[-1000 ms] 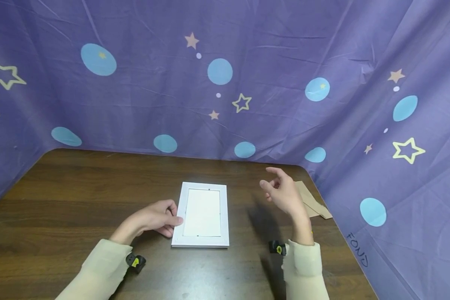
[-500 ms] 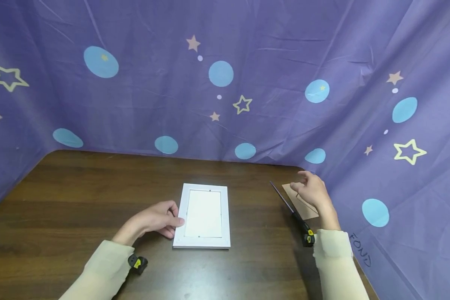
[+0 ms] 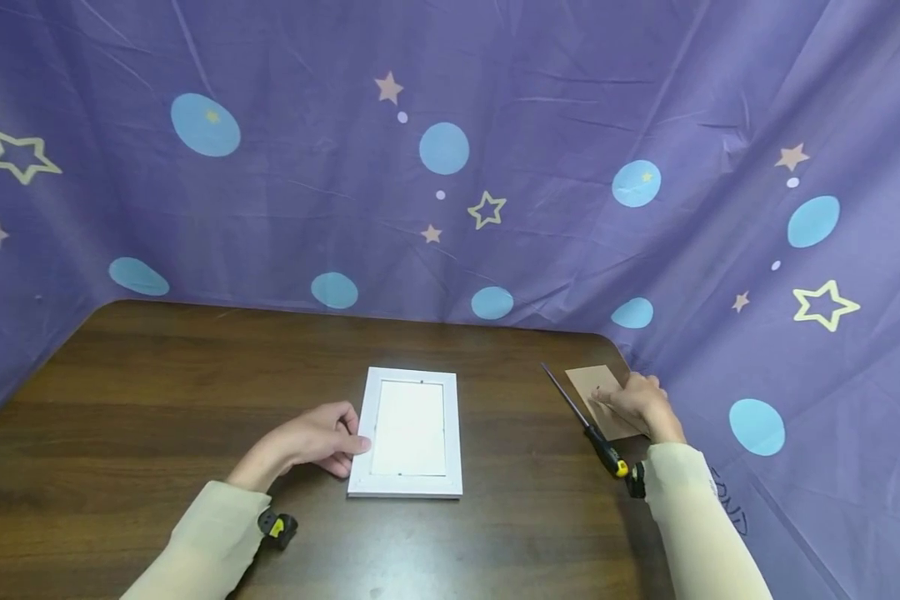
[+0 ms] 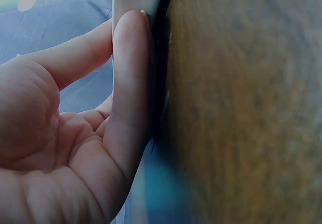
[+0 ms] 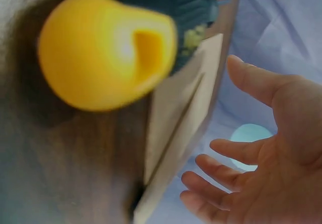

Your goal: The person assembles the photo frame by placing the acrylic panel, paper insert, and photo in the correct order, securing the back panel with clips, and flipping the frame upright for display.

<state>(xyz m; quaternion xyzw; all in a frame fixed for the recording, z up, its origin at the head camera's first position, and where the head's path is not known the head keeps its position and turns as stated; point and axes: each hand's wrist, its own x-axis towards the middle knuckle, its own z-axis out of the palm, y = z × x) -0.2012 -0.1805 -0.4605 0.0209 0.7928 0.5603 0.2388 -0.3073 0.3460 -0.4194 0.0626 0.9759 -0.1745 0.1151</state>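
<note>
White frame [image 3: 411,429], left edge — in left grip [image 3: 317,437]

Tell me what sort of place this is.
Probably a makeshift, screened-off workspace, though the room beyond is hidden: a purple cloth printed with stars and dots hangs behind and beside a wood-grain table, which bears a white picture frame and a black-and-yellow screwdriver.

Head cam looks forward-down; wrist cams face left hand [image 4: 83,143] and right hand [image 5: 274,158] super close; head/right-wrist share the screwdriver [image 3: 602,445]
</note>
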